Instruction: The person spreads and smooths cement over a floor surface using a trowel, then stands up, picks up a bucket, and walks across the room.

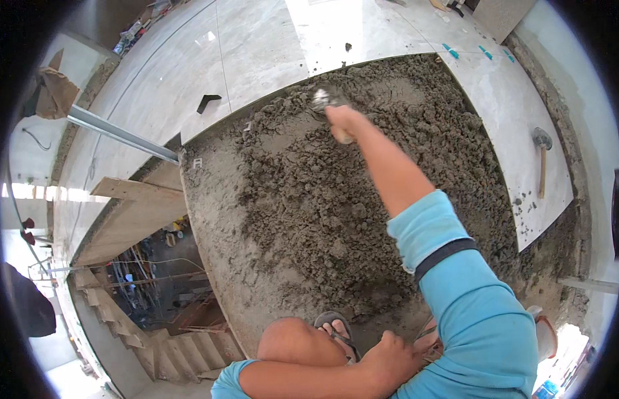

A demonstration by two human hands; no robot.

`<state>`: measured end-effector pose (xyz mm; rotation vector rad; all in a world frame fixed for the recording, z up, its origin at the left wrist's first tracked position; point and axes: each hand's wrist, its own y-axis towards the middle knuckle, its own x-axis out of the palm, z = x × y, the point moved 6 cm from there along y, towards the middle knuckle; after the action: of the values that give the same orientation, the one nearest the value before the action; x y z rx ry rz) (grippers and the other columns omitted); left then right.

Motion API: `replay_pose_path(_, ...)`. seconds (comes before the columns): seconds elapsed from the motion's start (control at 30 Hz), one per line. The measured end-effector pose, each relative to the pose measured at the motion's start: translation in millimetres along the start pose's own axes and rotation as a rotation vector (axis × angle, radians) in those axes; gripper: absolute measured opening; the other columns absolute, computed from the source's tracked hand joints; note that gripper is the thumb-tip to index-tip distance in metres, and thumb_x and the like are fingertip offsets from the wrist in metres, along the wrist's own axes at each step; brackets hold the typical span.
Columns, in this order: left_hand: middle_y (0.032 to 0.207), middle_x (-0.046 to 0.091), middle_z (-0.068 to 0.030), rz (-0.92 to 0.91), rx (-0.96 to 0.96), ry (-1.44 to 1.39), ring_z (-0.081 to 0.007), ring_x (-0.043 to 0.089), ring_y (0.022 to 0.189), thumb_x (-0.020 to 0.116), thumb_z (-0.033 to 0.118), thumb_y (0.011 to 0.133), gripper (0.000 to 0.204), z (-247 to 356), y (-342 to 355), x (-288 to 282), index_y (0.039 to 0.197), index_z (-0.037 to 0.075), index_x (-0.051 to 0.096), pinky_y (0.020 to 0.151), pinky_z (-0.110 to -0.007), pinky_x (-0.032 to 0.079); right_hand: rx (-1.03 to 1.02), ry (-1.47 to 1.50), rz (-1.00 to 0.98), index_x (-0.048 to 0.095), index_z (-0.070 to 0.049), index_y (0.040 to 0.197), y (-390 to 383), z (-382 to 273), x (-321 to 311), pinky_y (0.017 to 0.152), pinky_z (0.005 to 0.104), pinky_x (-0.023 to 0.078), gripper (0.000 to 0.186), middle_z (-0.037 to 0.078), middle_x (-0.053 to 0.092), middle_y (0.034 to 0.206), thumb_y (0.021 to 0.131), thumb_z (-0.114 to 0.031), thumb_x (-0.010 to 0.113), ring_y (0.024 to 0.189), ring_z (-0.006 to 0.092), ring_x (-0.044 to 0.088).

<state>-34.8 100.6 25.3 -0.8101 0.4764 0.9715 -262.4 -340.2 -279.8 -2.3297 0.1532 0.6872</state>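
My right hand (346, 122) is stretched forward and closed around the pale handle of a trowel (321, 100). The trowel's silvery blade is smeared by motion at the far edge of the wet grey mortar (323, 193). That mortar is lumpy over most of its spread, with smoother patches near the far side. Close to my body, my left hand (391, 359) rests by my bent knee (299, 339), with the forearm laid across my lap. Its fingers look curled in, partly hidden, and nothing shows in them.
Large glossy tiles (256, 66) border the mortar at the back. On the right tile lies a mallet (542, 156), with teal tile clips (450, 51) farther up. To the left, a stairwell (163, 286) drops away beside the slab edge. A metal bar (123, 135) juts in above it.
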Motion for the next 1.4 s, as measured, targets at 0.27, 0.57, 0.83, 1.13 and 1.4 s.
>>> replay_pose_path(0.27,0.083,0.061,-0.0025,0.287,-0.171,0.083,-0.0182,0.059,0.079,0.057,0.024,0.078,0.017,-13,-17,18,0.087,0.01,0.063,0.066,-0.033,0.039,-0.192,-0.153,-0.4,0.067,0.007,0.091,-145,-108,165,0.07,0.0453,0.051,0.046,0.024,0.067,0.09,0.094,-0.029,0.038,0.075,0.0345,0.064)
replay_pose_path(0.57,0.084,0.057,-0.0046,0.314,-0.175,0.068,-0.0203,0.058,0.078,0.057,0.024,0.081,0.018,-7,-31,11,0.09,0.009,0.06,0.069,-0.034,0.04,-0.404,-0.591,0.21,0.064,0.0,0.106,-140,-23,-9,0.086,0.0512,0.052,0.044,0.021,0.065,0.105,0.101,-0.033,0.037,0.099,0.0392,0.064)
replay_pose_path(0.83,0.107,0.059,-0.0099,0.001,-0.178,-0.033,-0.024,0.055,0.101,0.052,0.022,0.092,0.029,-15,-22,19,0.116,0.008,0.059,0.086,-0.039,0.036,0.145,0.086,0.54,0.061,0.006,0.099,-67,129,-191,0.062,0.0434,0.048,0.052,0.02,0.064,0.081,0.097,-0.043,0.044,0.068,0.0299,0.062)
replay_pose_path(1.13,0.111,0.054,-0.0137,0.017,-0.234,-0.192,-0.0287,0.052,0.102,0.051,0.028,0.095,0.033,-35,-7,22,0.12,0.007,0.056,0.09,-0.042,0.036,-0.129,-0.439,0.406,0.064,-0.001,0.112,-45,68,-142,0.08,0.046,0.055,0.052,0.016,0.065,0.115,0.096,-0.046,0.043,0.096,0.0341,0.066)
replay_pose_path(1.4,0.144,0.034,-0.0234,-0.378,-0.472,-0.361,-0.0399,0.029,0.138,0.045,0.034,0.098,0.056,-59,-24,32,0.144,0.005,0.033,0.114,-0.053,0.022,0.044,-0.57,0.454,0.065,-0.007,0.117,-6,93,-230,0.085,0.0503,0.053,0.05,0.016,0.064,0.118,0.098,-0.045,0.039,0.107,0.0345,0.062)
